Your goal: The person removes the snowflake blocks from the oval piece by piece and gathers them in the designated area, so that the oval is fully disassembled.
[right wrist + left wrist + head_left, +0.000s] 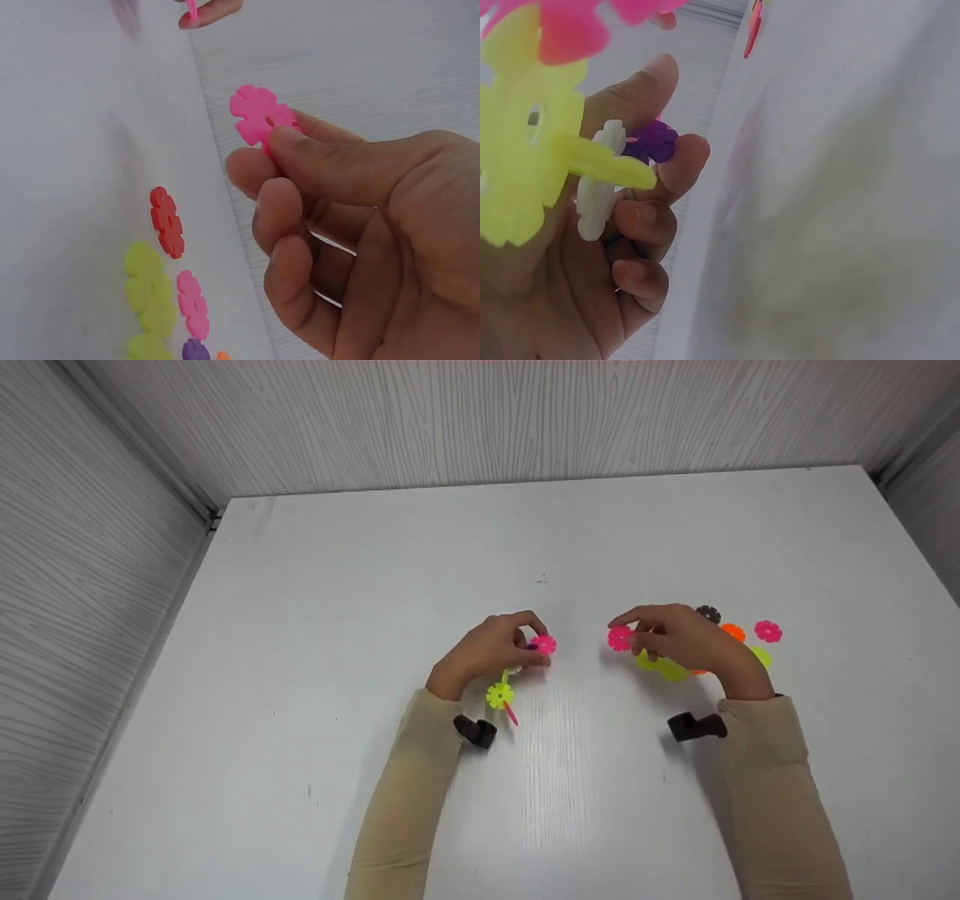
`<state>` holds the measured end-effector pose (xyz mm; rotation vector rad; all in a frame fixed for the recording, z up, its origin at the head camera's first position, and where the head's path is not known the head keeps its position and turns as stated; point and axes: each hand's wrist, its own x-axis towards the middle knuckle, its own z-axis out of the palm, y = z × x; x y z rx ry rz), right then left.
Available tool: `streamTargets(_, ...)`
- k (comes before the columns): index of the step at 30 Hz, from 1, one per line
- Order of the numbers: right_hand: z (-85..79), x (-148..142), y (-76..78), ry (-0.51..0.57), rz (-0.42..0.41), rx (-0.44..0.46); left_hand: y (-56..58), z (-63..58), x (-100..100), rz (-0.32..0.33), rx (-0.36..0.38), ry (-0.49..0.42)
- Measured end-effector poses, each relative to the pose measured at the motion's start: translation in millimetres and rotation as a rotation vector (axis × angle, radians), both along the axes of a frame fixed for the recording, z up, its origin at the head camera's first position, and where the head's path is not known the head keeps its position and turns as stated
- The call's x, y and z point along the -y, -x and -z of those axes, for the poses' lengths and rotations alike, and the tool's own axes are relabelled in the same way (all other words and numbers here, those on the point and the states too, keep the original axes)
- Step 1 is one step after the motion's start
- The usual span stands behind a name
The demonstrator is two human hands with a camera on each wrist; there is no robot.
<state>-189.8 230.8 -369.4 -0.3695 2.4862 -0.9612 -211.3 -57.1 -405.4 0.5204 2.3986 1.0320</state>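
Note:
My left hand holds a chain of notched plastic snowflake discs between thumb and index finger. Its pink disc faces right at the fingertips. In the left wrist view a purple disc sits between the fingertips, joined to a white disc, and a yellow disc hangs nearer the camera with a pink disc slotted in it. Across a gap to the right, my right hand pinches a single pink snowflake disc by its edge, its other fingers curled beneath.
Loose discs lie on the white table under and beyond the right hand: a dark one, an orange one, a pink one and several others, some yellow. Wood-grain panels enclose the table's back and sides.

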Motion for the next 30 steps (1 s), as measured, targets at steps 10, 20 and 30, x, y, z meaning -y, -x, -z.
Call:
streamTargets(10, -0.9, -17, 0.9, -0.042, 0.009, 0.071, 1.8, 3.3, 1, 0.013, 0.001, -0.031)
streamTargets(20, 1.8, -12, 0.7, -0.074, -0.015, 0.113, 0.8, 2.0, 1, 0.019, -0.005, 0.003)
streamTargets(30, 8.7, 3, -1.6, -0.128, -0.028, 0.128, -2.0, 1.1, 2, 0.050, -0.012, -0.009)
